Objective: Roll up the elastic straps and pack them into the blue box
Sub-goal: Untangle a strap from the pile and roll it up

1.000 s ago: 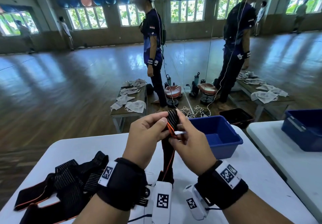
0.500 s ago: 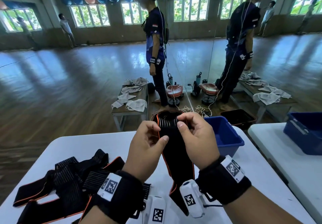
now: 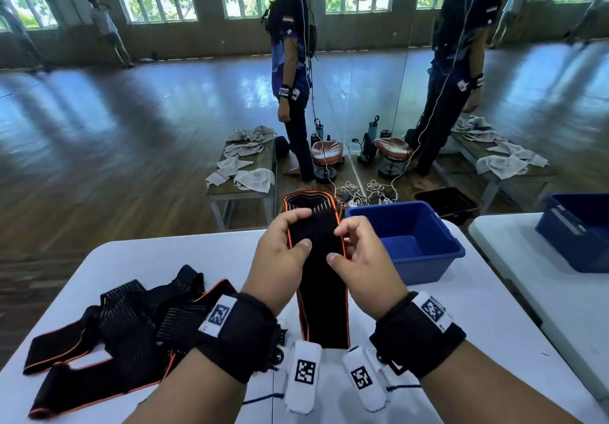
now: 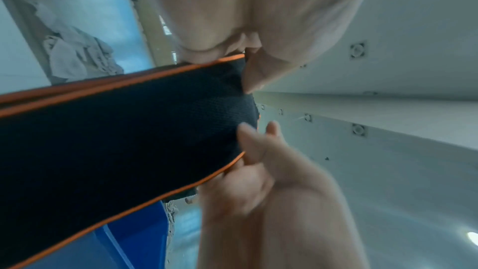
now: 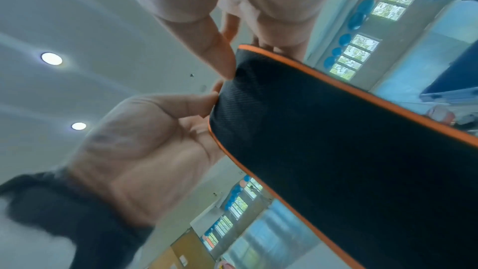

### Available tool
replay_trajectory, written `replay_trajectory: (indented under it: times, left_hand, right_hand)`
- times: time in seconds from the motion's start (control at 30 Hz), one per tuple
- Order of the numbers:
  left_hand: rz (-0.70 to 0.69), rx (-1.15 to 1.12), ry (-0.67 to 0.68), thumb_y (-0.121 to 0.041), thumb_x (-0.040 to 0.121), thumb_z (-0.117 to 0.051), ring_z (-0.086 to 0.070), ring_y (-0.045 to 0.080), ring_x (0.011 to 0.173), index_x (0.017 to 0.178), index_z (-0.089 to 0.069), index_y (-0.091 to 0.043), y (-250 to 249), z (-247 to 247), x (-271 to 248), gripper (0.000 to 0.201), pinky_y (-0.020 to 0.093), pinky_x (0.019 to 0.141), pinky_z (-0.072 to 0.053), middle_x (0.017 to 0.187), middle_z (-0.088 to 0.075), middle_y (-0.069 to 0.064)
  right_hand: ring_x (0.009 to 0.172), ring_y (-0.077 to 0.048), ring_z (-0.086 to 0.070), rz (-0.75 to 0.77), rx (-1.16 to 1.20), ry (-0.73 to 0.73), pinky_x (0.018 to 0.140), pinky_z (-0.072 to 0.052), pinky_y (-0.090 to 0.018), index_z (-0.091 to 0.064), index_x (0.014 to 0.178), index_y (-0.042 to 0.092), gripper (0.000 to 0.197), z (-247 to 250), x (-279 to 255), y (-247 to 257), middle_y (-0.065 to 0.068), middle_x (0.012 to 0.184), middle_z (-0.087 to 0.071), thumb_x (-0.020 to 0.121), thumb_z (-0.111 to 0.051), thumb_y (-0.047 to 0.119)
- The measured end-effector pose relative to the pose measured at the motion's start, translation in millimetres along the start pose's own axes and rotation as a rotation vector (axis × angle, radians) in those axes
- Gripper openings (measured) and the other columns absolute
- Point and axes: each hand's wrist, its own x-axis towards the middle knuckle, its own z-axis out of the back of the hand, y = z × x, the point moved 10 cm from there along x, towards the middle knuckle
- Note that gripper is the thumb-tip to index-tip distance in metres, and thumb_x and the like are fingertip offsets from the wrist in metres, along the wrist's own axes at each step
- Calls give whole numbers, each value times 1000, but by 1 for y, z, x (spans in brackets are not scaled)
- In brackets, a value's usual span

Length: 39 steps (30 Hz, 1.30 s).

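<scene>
I hold a black elastic strap (image 3: 322,278) with orange edging upright above the white table (image 3: 171,258). My left hand (image 3: 301,229) pinches its left edge and my right hand (image 3: 338,245) pinches its right edge. The strap's top end (image 3: 309,200) curls over away from me, and its lower end hangs down between my wrists. The left wrist view shows the strap (image 4: 116,140) with my left thumb (image 4: 249,81) on it. In the right wrist view, fingertips (image 5: 222,64) press the strap (image 5: 336,140) at its fold. The blue box (image 3: 425,268) stands just right of my hands. Several loose straps (image 3: 125,331) lie in a heap on the table's left.
A second white table with another blue box (image 3: 580,245) stands at the right, across a narrow gap. Beyond the table are a bench with towels (image 3: 244,166), a black bin (image 3: 445,202), cables on the floor and a standing person (image 3: 293,70) before a mirror.
The strap has turned from a narrow, edge-on pinch to its flat broad face towards me. My hands have spread to its two edges, and its top end now curls over.
</scene>
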Motion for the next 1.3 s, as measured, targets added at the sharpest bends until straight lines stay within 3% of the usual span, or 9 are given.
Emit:
replay_trajectory:
  times: [0.1,0.2,0.4,0.57,0.73,0.9,1.07,1.17,1.3]
  left_hand:
    - [67,-89,-35,10,86,-54,-64,23,113,114,-66,-28,22,7,18,49,38,92,-56,122,-66,7]
    - [144,-137,-54,20,89,-48,-66,16,99,116,-63,-20,49,11,37,50,32,83,-56,114,-68,5]
    - [256,131,-30,14,82,-57,-70,22,95,103,-67,-32,140,21,66,51,44,89,-59,108,-71,4]
    - [414,432,130,-1,71,-68,-71,35,92,82,-72,-36,233,21,67,37,53,83,-60,97,-72,9]
    - [342,725,252,0,80,-72,-60,14,91,102,-74,-26,253,10,71,35,21,85,-45,108,-69,0]
    - [295,796,281,-8,81,-74,-64,22,103,106,-72,-27,245,11,87,31,26,90,-46,116,-70,2]
    - [296,939,350,-32,83,-78,-60,26,117,130,-60,-22,233,32,68,52,37,100,-46,128,-62,5]
    - [272,1054,464,-44,83,-75,-59,21,105,118,-63,-26,233,46,26,41,37,95,-47,115,-59,1]
    - [297,1156,607,-41,84,-74,-63,19,94,95,-72,-24,244,69,-34,21,35,88,-51,98,-64,-4]
  right_hand:
    - [84,-5,-62,-82,-240,125,79,-47,-19,-66,87,18,26,-12,-20,-42,15,86,-66,77,-67,-6]
    - [88,-3,-65,-318,-302,249,82,-50,-21,-71,95,29,33,-20,-56,-114,12,95,-71,75,-75,2]
    - [97,0,-67,-600,-241,288,84,-51,-16,-68,109,32,51,-22,-118,-193,6,111,-71,74,-77,-4]
    - [105,-11,-64,-757,-397,253,95,-53,-30,-66,109,38,43,-20,-160,-229,7,116,-66,76,-80,14]
    - [97,-12,-54,-769,-563,150,81,-41,-22,-64,115,34,30,-10,-175,-229,6,106,-55,86,-72,34]
    - [88,-10,-57,-746,-602,189,70,-37,-14,-70,106,30,20,-10,-170,-224,5,91,-62,92,-61,42]
    - [83,-7,-61,-687,-588,253,69,-41,-18,-73,92,27,21,-17,-158,-217,6,88,-70,93,-58,41]
    - [84,-9,-64,-658,-539,225,76,-49,-24,-74,89,23,18,-18,-150,-214,4,90,-70,91,-63,37]
    - [98,-10,-57,-676,-548,246,87,-42,-22,-70,108,17,24,-20,-146,-215,8,103,-58,92,-65,33]
